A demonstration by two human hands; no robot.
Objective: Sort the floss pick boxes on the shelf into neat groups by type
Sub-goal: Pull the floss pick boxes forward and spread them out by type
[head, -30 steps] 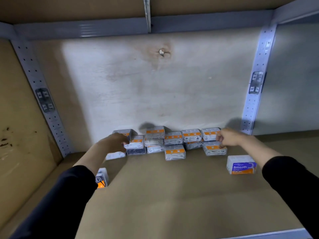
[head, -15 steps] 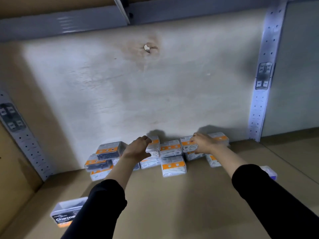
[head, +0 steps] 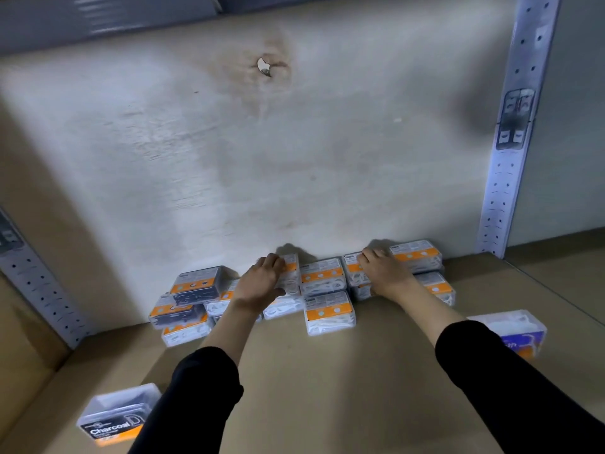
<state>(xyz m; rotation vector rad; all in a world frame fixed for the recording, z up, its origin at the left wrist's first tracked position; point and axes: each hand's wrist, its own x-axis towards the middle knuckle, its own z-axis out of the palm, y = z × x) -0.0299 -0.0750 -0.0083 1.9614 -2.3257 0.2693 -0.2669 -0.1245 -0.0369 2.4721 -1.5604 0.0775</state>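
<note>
**Both grips on the back row, dark boxes off to the left**

The floss pick boxes sit in a loose, partly stacked row on the shelf point(head: 327, 388), pushed against the back wall point(head: 262, 165). Their long sides run left to right along it.

- **Left grip:** The left grip point(head: 262, 280) lies over a white-pick box point(head: 291, 273). Its fingers curl over the far edge and its thumb stretches along the near side, so it looks to be holding that box.
- **Right grip:** The right grip point(head: 383, 273) rests on the orange-labelled box point(head: 352, 268) two places to the right, with its fingers bent on the lid. I cannot tell whether it pinches or only presses.
- **Between them:** The middle box point(head: 322, 273) stands untouched between the two grips.

What matters for the next move is which way each type lies. The dark-pick boxes point(head: 196, 283) are piled just to the left of the left grip, touching the white ones. Everything from that grip rightward looks white.

Any parting of the two types would therefore likely run sideways, along the boxes' long axis. The left grip is much the nearer to the dark pile.

Two strays lie well apart from the row. A Charcoal box point(head: 114, 417) sits at the front left beside the left sleeve, and a purple-labelled box point(head: 510, 322) sits by the right forearm.
</note>
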